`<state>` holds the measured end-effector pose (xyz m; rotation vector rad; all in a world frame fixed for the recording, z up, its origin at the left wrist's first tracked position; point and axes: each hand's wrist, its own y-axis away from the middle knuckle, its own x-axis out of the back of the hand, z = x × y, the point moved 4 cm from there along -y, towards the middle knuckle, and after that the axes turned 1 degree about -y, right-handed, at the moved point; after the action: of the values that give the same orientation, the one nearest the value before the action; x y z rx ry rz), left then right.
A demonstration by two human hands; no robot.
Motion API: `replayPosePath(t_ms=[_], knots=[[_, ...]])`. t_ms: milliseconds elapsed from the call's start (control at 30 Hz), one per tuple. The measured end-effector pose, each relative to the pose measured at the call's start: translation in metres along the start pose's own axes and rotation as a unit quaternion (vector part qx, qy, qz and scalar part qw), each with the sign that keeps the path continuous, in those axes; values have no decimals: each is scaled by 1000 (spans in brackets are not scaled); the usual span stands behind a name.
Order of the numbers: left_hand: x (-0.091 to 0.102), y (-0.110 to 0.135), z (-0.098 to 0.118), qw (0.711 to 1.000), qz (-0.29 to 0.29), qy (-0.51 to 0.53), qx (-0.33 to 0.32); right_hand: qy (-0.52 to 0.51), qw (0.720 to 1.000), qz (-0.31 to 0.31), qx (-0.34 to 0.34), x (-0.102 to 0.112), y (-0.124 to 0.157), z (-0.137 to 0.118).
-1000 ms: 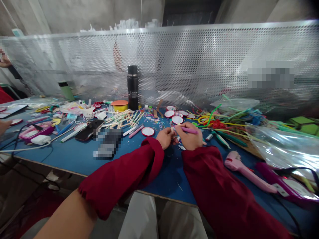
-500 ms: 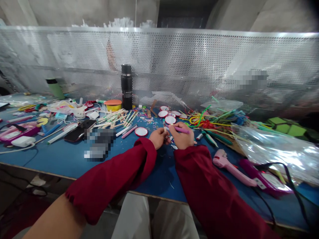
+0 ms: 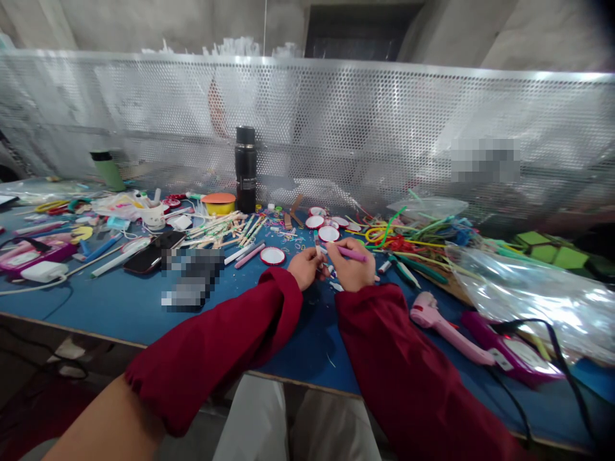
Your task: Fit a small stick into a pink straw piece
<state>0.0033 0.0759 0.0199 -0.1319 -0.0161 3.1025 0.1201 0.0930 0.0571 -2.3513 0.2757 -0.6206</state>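
My right hand (image 3: 356, 272) grips a purple marker-like pen (image 3: 353, 253), its near end sticking out over the back of the hand. Close against it on the left, my left hand (image 3: 305, 267) pinches a small pale stick (image 3: 317, 243) that points up between the fingers. The pen's front end reaches toward that stick; whether they touch is hidden by the fingers. White round lids with red rims, such as one lid (image 3: 329, 234), lie just beyond the hands. Another red-rimmed lid (image 3: 272, 256) is left of my left hand.
A black bottle (image 3: 246, 169) stands at the back by a perforated metal screen (image 3: 384, 121). Wooden sticks (image 3: 221, 230) and a black phone (image 3: 154, 251) lie left. On the right are a pink glue gun (image 3: 449, 330), a purple device (image 3: 514, 352) and clear plastic film (image 3: 538, 294).
The hands stay close together with the same things in them and hardly move. The whole view has shifted very slightly.
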Motion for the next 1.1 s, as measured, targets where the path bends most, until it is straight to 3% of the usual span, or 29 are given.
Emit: replayPosePath(t_ms=[600,767,933,1100], knots=[[1,-1,-4,1000,-1,-1,1,-77,996,-26,-38,-4,1,3],[4,1,0,999,24,3,-31,-124,991,1,-57,-4,3,8],[8,0,3,997,65,3,-53,-140,988,-16,-64,-7,5,10],[7,-5,-5,998,54,-28,-34,-177,980,-17,-91,-16,8,19]])
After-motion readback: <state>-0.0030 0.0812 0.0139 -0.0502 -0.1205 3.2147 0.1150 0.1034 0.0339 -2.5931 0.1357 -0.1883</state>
